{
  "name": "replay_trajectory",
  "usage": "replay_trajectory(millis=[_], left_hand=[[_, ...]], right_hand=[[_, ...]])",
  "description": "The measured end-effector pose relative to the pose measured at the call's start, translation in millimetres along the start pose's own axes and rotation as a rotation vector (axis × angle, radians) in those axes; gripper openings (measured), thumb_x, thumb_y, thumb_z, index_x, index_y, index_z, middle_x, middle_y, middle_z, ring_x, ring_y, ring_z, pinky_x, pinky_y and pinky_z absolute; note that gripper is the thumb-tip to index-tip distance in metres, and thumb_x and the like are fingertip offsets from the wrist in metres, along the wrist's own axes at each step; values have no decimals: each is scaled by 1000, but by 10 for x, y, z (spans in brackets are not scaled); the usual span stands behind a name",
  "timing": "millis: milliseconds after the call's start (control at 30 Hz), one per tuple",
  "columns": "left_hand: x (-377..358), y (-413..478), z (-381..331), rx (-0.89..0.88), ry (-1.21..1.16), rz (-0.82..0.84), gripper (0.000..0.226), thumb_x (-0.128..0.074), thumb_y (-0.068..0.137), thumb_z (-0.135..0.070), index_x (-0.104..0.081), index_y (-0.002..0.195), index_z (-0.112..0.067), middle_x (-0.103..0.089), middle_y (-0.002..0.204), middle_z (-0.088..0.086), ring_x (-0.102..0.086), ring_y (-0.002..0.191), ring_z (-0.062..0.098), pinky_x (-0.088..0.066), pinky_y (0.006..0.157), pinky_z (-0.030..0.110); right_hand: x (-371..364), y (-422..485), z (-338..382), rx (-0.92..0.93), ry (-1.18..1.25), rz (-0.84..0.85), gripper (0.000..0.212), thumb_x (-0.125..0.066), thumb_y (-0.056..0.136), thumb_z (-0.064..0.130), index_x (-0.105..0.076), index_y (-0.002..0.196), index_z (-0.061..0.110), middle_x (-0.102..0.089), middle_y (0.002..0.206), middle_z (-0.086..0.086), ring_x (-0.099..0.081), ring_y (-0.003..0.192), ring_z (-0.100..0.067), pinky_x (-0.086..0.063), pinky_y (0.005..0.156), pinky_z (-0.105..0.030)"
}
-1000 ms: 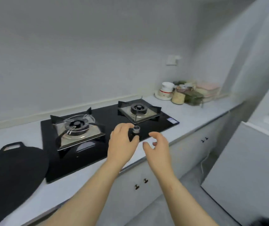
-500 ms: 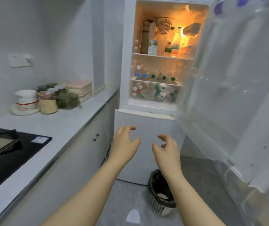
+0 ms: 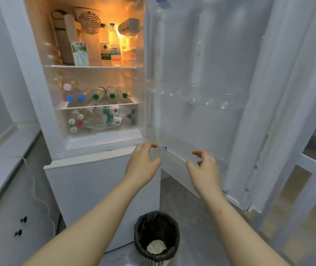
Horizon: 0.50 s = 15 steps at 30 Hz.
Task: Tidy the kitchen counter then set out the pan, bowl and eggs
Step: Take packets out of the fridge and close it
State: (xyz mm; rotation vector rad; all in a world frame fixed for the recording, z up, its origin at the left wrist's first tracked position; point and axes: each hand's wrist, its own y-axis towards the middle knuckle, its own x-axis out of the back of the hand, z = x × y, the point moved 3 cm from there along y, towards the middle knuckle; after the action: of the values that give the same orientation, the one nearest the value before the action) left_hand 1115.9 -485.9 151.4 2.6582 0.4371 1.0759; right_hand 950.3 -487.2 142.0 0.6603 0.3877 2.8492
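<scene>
A white fridge [image 3: 88, 169] stands in front of me, its upper door [image 3: 201, 112] swung open to the right and its light on. Cartons and bottles [image 3: 105, 45] stand on the top shelf. Water bottles [image 3: 95, 96] lie on the middle shelf and in the clear drawer [image 3: 95, 120] below. No eggs, pan or bowl show in the head view. My left hand [image 3: 141, 164] and my right hand [image 3: 204, 168] hover below the open compartment, fingers loosely curled, holding nothing.
A black-lined bin [image 3: 156, 239] with a scrap of paper inside stands on the floor at the fridge's foot. The counter's end [image 3: 1, 160] and its white cupboard doors [image 3: 5, 227] are on the left. A loose cable [image 3: 38, 189] hangs beside the fridge.
My view swung from the stove and black pan on the counter round to the open fridge and drew closer to it. Both hands stayed raised and empty.
</scene>
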Motion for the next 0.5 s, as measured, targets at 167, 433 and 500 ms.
replay_trajectory(millis=[167,433,500], left_hand=[[-172,565,-32,-65,6,27,36,-53,89,-20,-51,125,-20,-49,131,-1,-45,121,16,-36,89,25],[-596,1493,157,-3,194,186,31,-44,91,-14,-55,120,-17,-56,124,2,-51,116,21,-43,92,30],[-739,1721,243,29,327,296,34,-41,91,-10,-55,122,-16,-55,127,4,-52,115,22,-44,95,31]], right_hand=[[65,475,-141,-26,-70,-26,36,-52,88,11,-51,123,12,-48,130,-4,-46,119,-20,-37,96,-30],[-405,1357,-476,-135,-176,308,36,-52,88,16,-49,124,14,-49,128,-9,-50,115,-23,-39,89,-27],[-555,1541,-563,-156,-238,398,38,-51,88,16,-48,126,12,-50,127,-10,-51,113,-24,-40,86,-26]])
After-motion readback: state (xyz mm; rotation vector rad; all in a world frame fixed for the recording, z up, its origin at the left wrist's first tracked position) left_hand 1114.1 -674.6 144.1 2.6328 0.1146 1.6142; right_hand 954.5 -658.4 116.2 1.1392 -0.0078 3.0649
